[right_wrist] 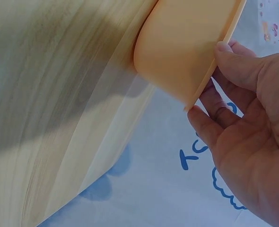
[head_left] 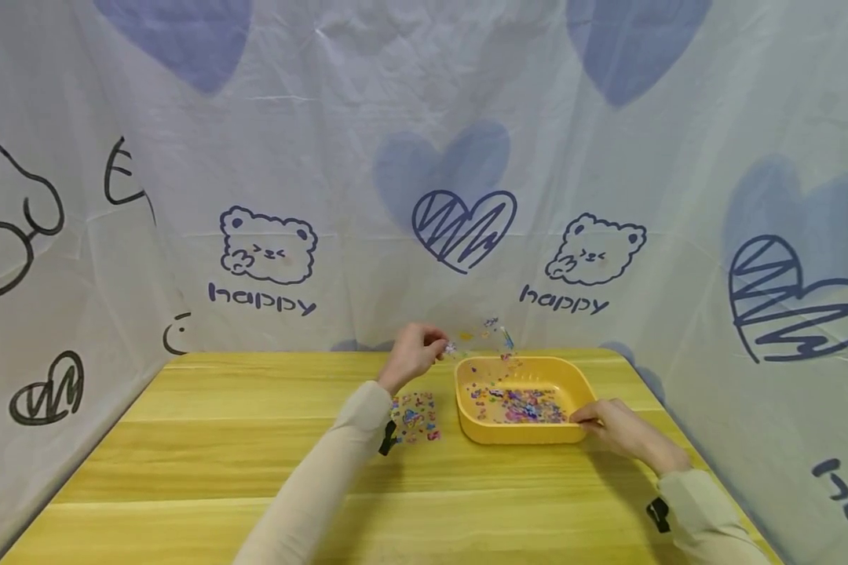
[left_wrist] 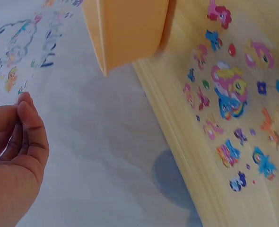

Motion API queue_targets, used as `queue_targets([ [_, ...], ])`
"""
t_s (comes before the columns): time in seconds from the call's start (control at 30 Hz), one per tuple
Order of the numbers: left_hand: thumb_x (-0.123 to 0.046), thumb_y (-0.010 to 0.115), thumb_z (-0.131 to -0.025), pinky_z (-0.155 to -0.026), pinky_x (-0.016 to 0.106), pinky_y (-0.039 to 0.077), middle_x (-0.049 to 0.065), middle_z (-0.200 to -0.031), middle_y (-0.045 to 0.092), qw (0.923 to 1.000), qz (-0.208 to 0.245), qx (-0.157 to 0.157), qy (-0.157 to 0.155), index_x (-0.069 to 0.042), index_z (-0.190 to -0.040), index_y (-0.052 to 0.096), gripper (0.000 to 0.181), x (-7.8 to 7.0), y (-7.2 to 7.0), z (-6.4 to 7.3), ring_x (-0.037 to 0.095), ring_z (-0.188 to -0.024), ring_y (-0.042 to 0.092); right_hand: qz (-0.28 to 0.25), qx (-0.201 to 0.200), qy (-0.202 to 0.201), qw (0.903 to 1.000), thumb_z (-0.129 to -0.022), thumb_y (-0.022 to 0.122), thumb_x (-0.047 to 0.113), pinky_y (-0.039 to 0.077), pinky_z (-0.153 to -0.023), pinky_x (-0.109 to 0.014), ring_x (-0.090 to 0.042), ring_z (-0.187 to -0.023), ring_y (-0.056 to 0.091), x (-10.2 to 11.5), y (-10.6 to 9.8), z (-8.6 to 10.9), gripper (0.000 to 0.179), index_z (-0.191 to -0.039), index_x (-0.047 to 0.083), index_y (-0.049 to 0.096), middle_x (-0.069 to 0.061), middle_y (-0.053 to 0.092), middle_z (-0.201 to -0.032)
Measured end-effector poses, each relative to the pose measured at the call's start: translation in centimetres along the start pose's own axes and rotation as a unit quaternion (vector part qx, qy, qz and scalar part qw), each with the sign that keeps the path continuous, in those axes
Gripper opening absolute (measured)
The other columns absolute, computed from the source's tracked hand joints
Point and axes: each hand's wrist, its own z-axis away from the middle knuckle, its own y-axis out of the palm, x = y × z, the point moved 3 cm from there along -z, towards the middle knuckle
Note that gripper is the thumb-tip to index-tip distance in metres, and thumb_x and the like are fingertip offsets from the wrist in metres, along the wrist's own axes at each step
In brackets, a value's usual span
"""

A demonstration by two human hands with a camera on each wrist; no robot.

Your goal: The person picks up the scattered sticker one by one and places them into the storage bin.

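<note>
My left hand [head_left: 413,353] pinches the edge of a clear sticker sheet [left_wrist: 11,79] between thumb and fingertips. That sheet hangs in the air over the back left part of a yellow plastic basin [head_left: 526,434], and its small coloured figures show. My right hand [head_left: 622,428] grips the basin's rim at the front right corner, thumb on one side and fingers on the other, as the right wrist view shows. Inside the basin lies a heap of colourful stickers [head_left: 530,406]; whether they are separate sheets I cannot tell.
Left of the basin, another clear sticker sheet [head_left: 415,417] with cartoon ponies lies flat on the wooden table [head_left: 205,471]. A pale printed cloth [head_left: 353,196] hangs behind the table's back edge and along both sides. Each wrist bears a black strap piece [head_left: 659,515].
</note>
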Motion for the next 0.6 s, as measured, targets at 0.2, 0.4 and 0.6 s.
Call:
queue_targets([
  [0.2, -0.012, 0.057, -0.099, -0.062, 0.024, 0.052, 0.010, -0.095, 0.072, 0.9974, -0.065, 0.027, 0.013, -0.004, -0.105, 0.073, 0.019, -1.5, 2.1, -0.6, 0.018, -0.079, 0.065, -0.004, 0.001, 0.010, 0.9999, -0.092, 0.060, -0.004, 0.058, -0.077, -0.038, -0.034, -0.097, 0.069, 0.1, 0.0, 0.0, 0.020, -0.108, -0.003, 0.073, -0.016, 0.074, -0.104],
  [0.4, -0.010, 0.059, -0.097, -0.071, 0.022, 0.054, 0.005, -0.099, 0.072, 0.9867, -0.149, 0.059, 0.024, -0.007, -0.106, 0.074, 0.016, -1.9, 4.1, -0.9, 0.012, -0.082, 0.064, -0.004, 0.002, 0.010, 0.9999, -0.092, 0.060, -0.004, 0.058, -0.077, -0.038, -0.035, -0.097, 0.069, 0.0, -0.1, 0.0, 0.021, -0.108, -0.004, 0.073, -0.016, 0.074, -0.105],
  [0.6, -0.006, 0.059, -0.096, -0.069, 0.020, 0.053, 0.004, -0.099, 0.073, 0.9755, -0.198, 0.089, 0.035, -0.007, -0.105, 0.074, 0.017, -1.6, 5.3, -0.8, 0.011, -0.080, 0.063, -0.002, -0.002, 0.010, 0.9999, -0.091, 0.061, -0.004, 0.058, -0.078, -0.039, -0.035, -0.097, 0.069, -0.1, 0.1, 0.0, 0.020, -0.108, -0.003, 0.073, -0.016, 0.074, -0.105],
])
